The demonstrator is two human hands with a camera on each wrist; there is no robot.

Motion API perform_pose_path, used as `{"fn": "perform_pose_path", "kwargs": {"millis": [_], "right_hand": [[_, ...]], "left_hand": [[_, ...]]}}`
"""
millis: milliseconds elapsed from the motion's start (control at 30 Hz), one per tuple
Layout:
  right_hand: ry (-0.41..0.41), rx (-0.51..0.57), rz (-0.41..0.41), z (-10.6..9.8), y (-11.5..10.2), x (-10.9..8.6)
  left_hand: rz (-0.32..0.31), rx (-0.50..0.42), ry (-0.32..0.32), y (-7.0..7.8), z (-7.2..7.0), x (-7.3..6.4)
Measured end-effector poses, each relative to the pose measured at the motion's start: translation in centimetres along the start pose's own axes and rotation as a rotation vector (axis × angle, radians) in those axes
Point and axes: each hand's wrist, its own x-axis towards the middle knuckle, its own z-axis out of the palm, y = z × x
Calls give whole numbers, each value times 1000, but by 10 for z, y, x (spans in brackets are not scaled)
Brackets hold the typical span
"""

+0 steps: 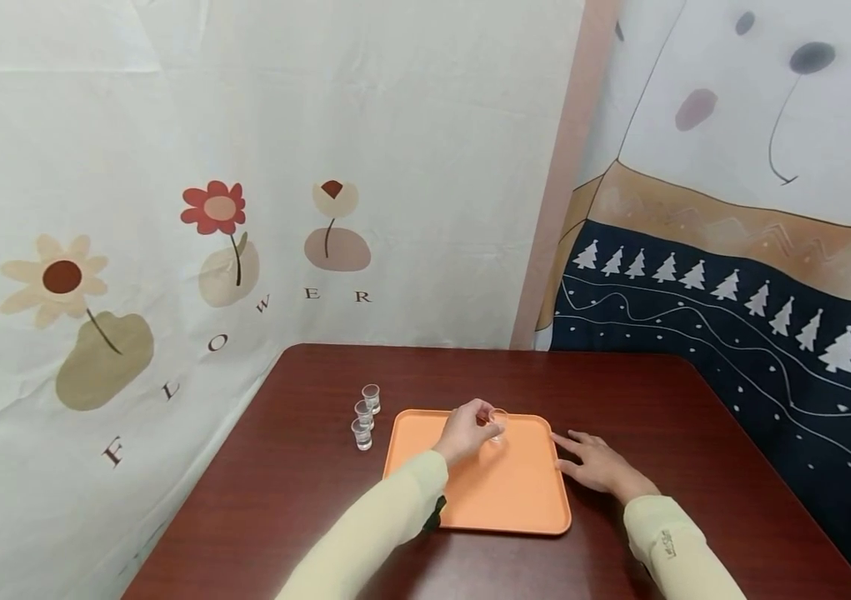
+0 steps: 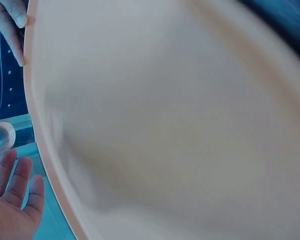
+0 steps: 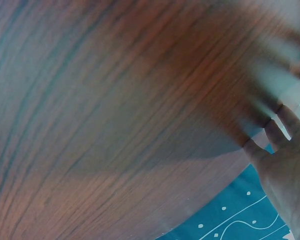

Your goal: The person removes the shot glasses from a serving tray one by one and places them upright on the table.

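Note:
My left hand [image 1: 464, 433] reaches over the orange tray [image 1: 496, 500] and pinches a small clear shot glass [image 1: 498, 425] near the tray's far side. In the left wrist view the other fingers of the left hand [image 2: 15, 200] extend loosely beside the glass [image 2: 2, 137]. Its thumb is out of sight there. My right hand [image 1: 598, 462] has its fingers spread, with fingertips at the tray's right edge. In the right wrist view the right hand [image 3: 285, 165] shows straight, parted fingers holding nothing.
Left of the tray, three more shot glasses stand in a short row: a near one [image 1: 362, 434], a middle one [image 1: 364, 414] and a far one [image 1: 371, 398]. All are on the dark red-brown wooden table [image 1: 282, 467]. Printed cloths [image 1: 425, 167] hang behind the table.

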Motion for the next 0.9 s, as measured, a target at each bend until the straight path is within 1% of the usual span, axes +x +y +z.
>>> {"fn": "perform_pose_path", "kwargs": {"millis": [167,233,367,467,700,833,900], "right_hand": [[1,-6,-9,1,2,1],[5,-11,-13,1,3,1],[8,-17,-20,2,4,2],[3,-15,-11,2,3,2],[2,-8,-8,3,3,1],[3,-9,-8,4,4,2],[-2,-12,-5,4,4,3]], "left_hand": [[-7,-22,7,-2,-11,-3],[3,-31,14,-3,-15,-5],[11,-32,35,-5,-25,-7],[9,-32,47,-7,-32,-10],[-2,-36,78,-12,-46,-22],[4,-47,86,-15,-56,-30],[17,-34,97,-17,-61,-33]]}}
